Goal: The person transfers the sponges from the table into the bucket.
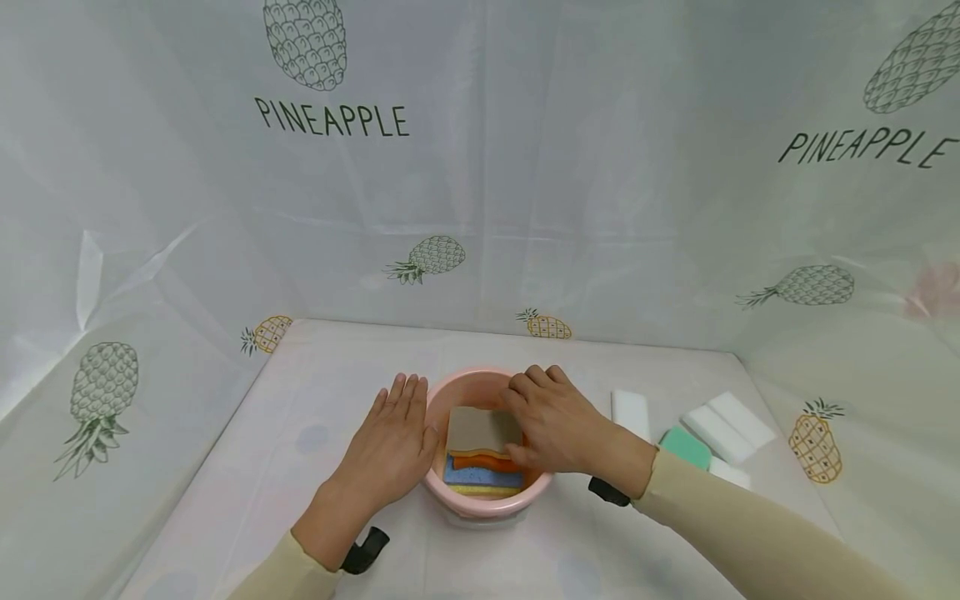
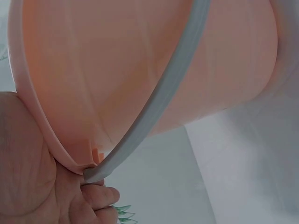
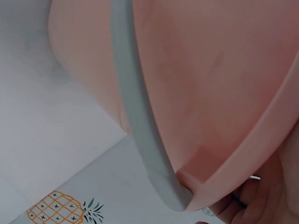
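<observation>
A pink bucket [image 1: 480, 505] stands in the middle of the table, its grey handle [image 2: 159, 100] hanging down the near side. My left hand [image 1: 397, 442] lies along the left rim with fingers straight, the thumb at the rim's edge. Over the right rim, my right hand [image 1: 555, 425] reaches in with bent fingers and holds the right edge of a beige sponge [image 1: 480, 429]; its fingertips are partly hidden. Below the beige sponge in the head view are an orange strip [image 1: 480, 461], a blue sponge [image 1: 480, 477] and a yellow edge [image 1: 480, 492].
To the right of the bucket lie several white sponge blocks [image 1: 720, 433] and a green sponge [image 1: 686, 448], partly behind the right forearm. Pineapple-printed sheeting [image 1: 480, 183] rises behind the table and along both sides.
</observation>
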Available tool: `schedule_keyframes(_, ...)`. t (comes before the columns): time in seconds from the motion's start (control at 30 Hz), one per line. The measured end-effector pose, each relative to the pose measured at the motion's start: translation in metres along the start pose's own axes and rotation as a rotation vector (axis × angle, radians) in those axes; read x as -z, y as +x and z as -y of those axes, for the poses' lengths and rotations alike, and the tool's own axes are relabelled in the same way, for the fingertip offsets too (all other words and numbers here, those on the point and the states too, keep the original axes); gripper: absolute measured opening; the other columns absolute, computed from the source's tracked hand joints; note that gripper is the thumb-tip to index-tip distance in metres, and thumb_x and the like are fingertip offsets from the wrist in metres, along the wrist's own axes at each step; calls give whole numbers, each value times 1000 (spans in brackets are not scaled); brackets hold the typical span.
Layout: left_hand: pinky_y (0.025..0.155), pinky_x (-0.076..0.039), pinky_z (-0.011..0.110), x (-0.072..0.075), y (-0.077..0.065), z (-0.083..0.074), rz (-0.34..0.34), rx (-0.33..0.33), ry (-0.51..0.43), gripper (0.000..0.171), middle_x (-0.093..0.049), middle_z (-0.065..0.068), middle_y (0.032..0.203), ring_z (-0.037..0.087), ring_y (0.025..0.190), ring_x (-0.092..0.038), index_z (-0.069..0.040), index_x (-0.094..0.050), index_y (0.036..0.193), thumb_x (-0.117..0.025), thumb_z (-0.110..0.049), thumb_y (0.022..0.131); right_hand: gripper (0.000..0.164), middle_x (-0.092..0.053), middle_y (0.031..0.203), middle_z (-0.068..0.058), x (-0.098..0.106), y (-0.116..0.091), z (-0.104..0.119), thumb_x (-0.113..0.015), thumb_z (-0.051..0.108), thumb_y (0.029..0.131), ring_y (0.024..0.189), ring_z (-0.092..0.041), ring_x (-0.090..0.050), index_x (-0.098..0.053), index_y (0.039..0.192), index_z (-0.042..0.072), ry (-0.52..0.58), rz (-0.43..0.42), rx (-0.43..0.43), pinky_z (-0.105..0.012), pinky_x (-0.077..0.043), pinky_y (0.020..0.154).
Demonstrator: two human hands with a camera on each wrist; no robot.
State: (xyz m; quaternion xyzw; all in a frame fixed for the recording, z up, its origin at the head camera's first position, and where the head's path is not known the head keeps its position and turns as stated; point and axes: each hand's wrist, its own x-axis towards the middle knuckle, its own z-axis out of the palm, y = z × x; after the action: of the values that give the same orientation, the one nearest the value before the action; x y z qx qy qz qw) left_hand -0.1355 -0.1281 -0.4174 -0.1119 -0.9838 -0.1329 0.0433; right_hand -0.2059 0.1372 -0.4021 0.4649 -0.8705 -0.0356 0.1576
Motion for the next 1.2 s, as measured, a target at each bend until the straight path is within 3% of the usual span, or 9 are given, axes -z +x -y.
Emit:
schedule_keyframes(0.13,130,-21,58,-2,0,0,-1,2,-12,66,-34,27,167,43,160,-24,10,-32,161,-45,-30,110,52,-65,109,-2,-2,-3,0,-76,53,87,97,-22,-53,-66,116,11,-14,-47,-10,-36,-38,79)
schedule_keyframes(0.47,130,-22,57,-3,-1,0,-14,-3,-8,66,-35,27,167,43,160,-26,11,-32,160,-44,-30,110,30,-67,106,-4,-8,-20,-9,-71,34,93,99,-26,-56,-68,111,11,-30,-254,-61,-40,-45,83)
schedule_keyframes(0.67,130,-22,57,-3,0,0,-6,-4,-2,66,-35,27,167,42,160,-25,11,-31,160,-44,-31,111,31,-68,106,-8,-11,-35,-25,-66,31,95,98,-31,-60,-70,111,5,-67,-338,-107,-46,-48,83)
schedule_keyframes(0.83,131,-21,57,-3,-1,-1,9,-1,-9,67,-34,27,168,42,160,-24,10,-30,161,-44,-32,111,38,-67,109,-12,-10,-53,-42,-60,34,98,100,-34,-60,-69,115,1,-76,-343,-143,-52,-47,87)
schedule_keyframes(1.2,131,-19,57,-3,1,1,40,5,-24,68,-32,27,168,42,161,-21,10,-28,161,-44,-32,111,42,-67,106,-14,-4,-118,-103,-81,18,80,100,-38,-60,-65,112,-2,-188,-267,-137,-57,-48,87)
